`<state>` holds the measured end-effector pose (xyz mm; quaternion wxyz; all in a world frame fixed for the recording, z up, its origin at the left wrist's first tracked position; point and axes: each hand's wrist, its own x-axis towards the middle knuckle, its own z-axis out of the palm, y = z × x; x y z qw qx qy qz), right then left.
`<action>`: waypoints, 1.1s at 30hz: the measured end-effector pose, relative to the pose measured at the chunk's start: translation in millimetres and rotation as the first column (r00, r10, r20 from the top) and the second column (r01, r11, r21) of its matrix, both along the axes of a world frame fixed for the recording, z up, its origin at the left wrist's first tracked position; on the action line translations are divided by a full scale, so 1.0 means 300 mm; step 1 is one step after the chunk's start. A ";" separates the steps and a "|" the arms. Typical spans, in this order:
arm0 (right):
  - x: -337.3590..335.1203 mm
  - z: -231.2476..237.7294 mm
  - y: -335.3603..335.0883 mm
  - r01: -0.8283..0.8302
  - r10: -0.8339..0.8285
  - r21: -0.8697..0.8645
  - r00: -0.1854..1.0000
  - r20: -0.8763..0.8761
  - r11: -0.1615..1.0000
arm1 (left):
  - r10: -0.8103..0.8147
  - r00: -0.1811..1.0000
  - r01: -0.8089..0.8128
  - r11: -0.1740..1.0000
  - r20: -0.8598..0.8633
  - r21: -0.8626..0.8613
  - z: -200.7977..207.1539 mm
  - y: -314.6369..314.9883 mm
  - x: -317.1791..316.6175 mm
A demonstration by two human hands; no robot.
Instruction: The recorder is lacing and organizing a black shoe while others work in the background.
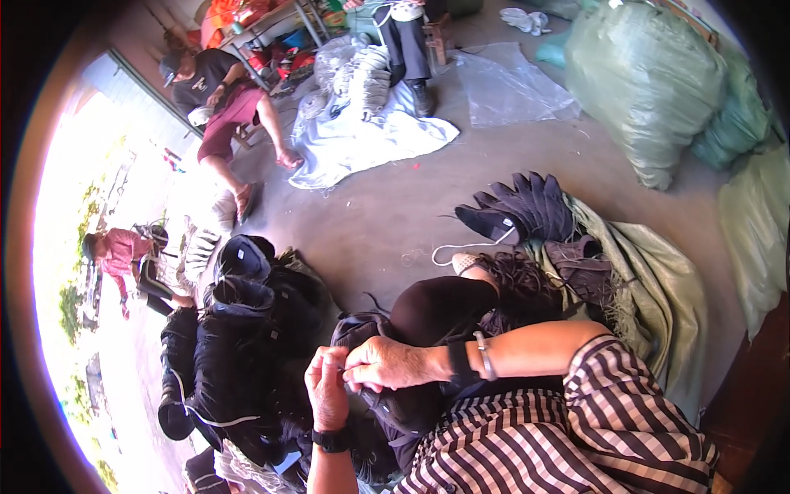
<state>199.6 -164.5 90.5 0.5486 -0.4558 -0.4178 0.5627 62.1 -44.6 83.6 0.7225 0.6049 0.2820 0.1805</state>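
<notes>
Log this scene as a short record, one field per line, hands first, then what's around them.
Left hand: fingers bent, tips meeting the other hand's; black wristband
Right hand: fingers bent; anything pinched is too small to make out; pale bracelet
By the hands: dark shoe-shaped piece
Left side: heap of black shoe-shaped pieces
Ahead, right: fanned dark pieces beside greenish sacking
Far side: white sheet, seated person in maroon shorts
Far right: bulging pale-green sack
</notes>
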 end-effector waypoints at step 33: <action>0.192 -0.015 -0.121 0.156 -0.131 -0.038 0.922 0.365 0.987 | 0.037 0.855 0.499 0.210 -0.517 0.841 0.045 -0.073 -0.240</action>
